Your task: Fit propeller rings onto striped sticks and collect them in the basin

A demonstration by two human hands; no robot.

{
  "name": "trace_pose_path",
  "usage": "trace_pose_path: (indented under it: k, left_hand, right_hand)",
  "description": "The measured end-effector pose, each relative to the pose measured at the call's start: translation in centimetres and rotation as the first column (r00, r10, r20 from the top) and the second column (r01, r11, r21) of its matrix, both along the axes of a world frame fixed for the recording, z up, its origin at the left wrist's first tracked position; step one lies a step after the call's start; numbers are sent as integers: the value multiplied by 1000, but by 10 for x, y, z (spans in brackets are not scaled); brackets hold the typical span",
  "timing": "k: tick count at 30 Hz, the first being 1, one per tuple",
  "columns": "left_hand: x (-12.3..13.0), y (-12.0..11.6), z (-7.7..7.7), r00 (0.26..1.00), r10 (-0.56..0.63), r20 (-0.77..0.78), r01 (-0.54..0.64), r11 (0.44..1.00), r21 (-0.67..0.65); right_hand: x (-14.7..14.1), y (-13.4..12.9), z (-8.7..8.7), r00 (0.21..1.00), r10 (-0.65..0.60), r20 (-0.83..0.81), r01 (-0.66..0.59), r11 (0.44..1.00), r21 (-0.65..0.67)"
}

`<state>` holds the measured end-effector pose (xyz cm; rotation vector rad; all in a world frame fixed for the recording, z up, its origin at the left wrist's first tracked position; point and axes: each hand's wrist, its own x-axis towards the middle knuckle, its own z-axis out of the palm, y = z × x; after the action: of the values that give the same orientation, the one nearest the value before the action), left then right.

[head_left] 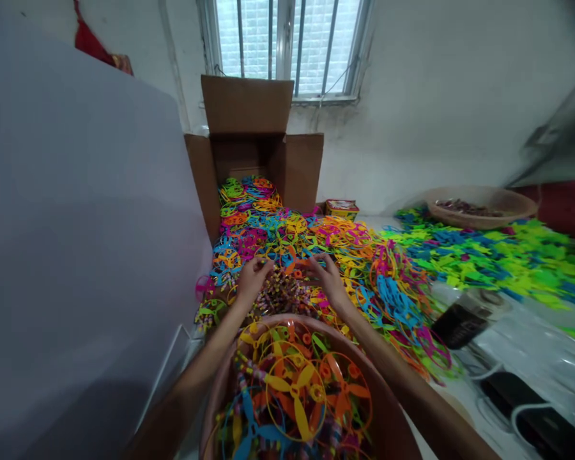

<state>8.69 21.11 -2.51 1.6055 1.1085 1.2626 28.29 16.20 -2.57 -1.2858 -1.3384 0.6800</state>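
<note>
Above a pile of small multicoloured beaded pieces (280, 294), my left hand (253, 280) has its thumb and fingertips pinched together; what lies in the pinch is too small to make out. My right hand (331, 282) is closed at the fingertips on an orange plastic propeller (293, 260), held between the two hands. Under my forearms stands a pink basin (370, 365) with ringed propellers in yellow, orange and blue, such as a yellow one (294, 388), mixed with beaded pieces.
Behind my hands, a cardboard box (304, 169) on its side spills a heap of ringed propellers (263, 204). Green and blue plastic pieces (489, 252) lie at right beside a shallow bowl (520, 207). A dark jar (469, 319) and black device (531, 409) sit nearer. A pale panel (86, 223) borders the left.
</note>
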Motion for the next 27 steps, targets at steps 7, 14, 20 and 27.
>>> trace_pose_path:
  k: [7, 14, 20, 27]
  left_hand:
    - [-8, -62, 27, 927, -100, 363, 124, 991, -42]
    - [-28, -92, 37, 883, -301, 359, 367, 921, -129]
    - [-31, -110, 43, 825, -176, 537, 289, 948, -133]
    - [-31, -116, 40, 845, -220, 488, 332, 930, -156]
  right_hand:
    - [-37, -61, 25, 763, 150, -628, -301, 943, -140]
    - [-41, -90, 38, 706, 85, -703, -321, 923, -211]
    - [-46, -108, 35, 757, 143, -638, -343, 918, -201]
    - [-59, -120, 40, 801, 272, -533, -412, 897, -160]
